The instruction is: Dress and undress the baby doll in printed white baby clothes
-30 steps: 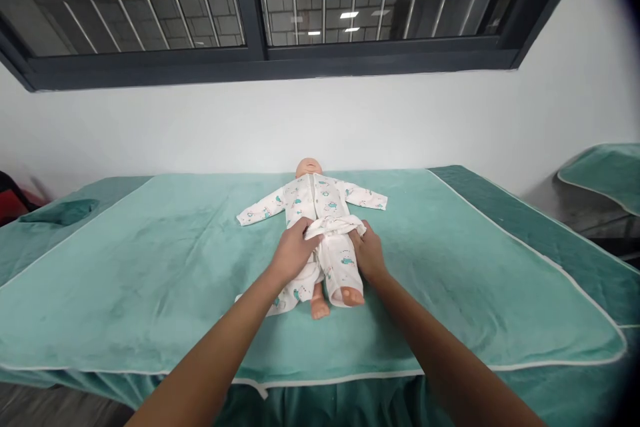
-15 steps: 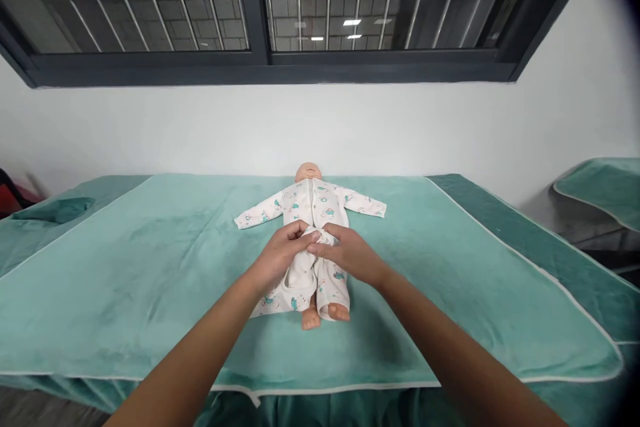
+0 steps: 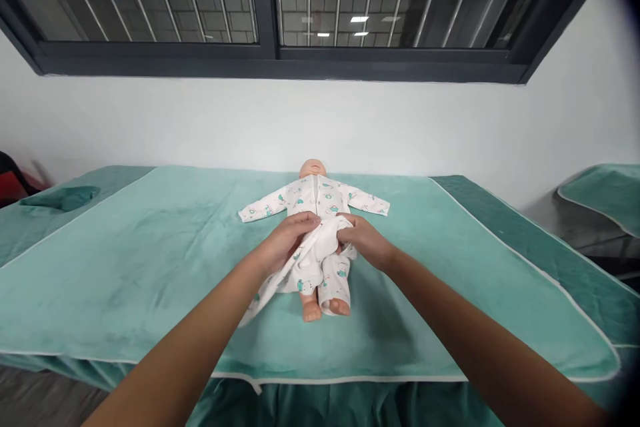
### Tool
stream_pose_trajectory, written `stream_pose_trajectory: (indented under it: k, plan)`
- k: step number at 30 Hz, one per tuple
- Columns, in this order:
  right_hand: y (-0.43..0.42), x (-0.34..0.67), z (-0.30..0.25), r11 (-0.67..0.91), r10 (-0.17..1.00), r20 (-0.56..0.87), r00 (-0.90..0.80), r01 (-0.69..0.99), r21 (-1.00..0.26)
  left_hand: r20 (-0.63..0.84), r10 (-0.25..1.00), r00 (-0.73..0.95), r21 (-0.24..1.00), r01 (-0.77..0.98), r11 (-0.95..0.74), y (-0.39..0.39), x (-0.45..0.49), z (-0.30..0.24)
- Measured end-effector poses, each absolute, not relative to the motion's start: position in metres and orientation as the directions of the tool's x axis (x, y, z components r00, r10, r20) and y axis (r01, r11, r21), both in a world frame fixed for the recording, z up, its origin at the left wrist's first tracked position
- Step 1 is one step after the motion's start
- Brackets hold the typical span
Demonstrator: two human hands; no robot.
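Note:
A baby doll (image 3: 313, 169) lies on its back on a teal towel (image 3: 150, 260), dressed in a white patterned romper (image 3: 320, 197) with its sleeves spread out. Both bare feet (image 3: 323, 307) stick out towards me. My left hand (image 3: 286, 239) grips a bunched fold of the romper's cloth at the doll's waist. My right hand (image 3: 363, 239) pinches the same cloth from the other side. The loose left leg of the romper trails down under my left forearm.
The towel covers a table (image 3: 475, 213) draped in darker green, against a white wall under a barred window. A small dark green cushion (image 3: 63, 198) lies at the far left. Another teal-covered surface (image 3: 607, 190) stands at the right.
Both hands have drawn together at the doll's waist and lifted the bunched cloth. The doll's feet show more, and the view has shifted slightly.

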State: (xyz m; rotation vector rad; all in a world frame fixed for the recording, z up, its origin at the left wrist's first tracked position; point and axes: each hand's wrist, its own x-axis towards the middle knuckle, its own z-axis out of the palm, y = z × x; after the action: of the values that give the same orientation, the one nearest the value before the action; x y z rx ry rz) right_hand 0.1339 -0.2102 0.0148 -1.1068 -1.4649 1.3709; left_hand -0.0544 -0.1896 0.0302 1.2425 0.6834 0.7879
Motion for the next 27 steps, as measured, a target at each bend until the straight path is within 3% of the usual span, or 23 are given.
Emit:
stream_pose_trajectory:
  k: [3, 7, 13, 19, 21, 27]
  plan:
    - [-0.208, 0.14, 0.01, 0.059, 0.978, 0.062, -0.2, -0.024, -0.998, -0.091, 0.754, 0.651, 0.986, -0.049, 0.162, -0.187, -0.061, 0.035]
    - [-0.208, 0.143, 0.009, 0.016, 0.973, 0.035, -0.226, -0.086, -0.996, -0.112, 0.632, 0.767, 0.992, 0.048, 0.117, -0.185, -0.072, 0.038]
    - [-0.217, 0.145, 0.023, 0.014, 0.905, -0.017, -0.425, 0.07, -0.997, -0.024, 0.817, 0.577, 1.0, 0.024, 0.013, -0.183, -0.074, 0.021]
    - [-0.223, 0.145, 0.032, 0.052, 0.752, -0.075, -0.655, 0.173, -0.984, 0.027, 0.883, 0.468, 0.999, 0.003, -0.032, -0.188, -0.065, 0.012]
    - [-0.224, 0.138, 0.031, 0.08, 0.766, -0.081, -0.638, 0.219, -0.972, 0.038, 0.9, 0.434, 0.999, -0.045, -0.02, -0.19, -0.062, 0.013]
    - [-0.227, 0.116, 0.017, -0.012, 0.92, -0.11, -0.377, 0.255, -0.967, -0.022, 0.869, 0.494, 0.978, -0.167, 0.12, -0.199, -0.058, 0.018]
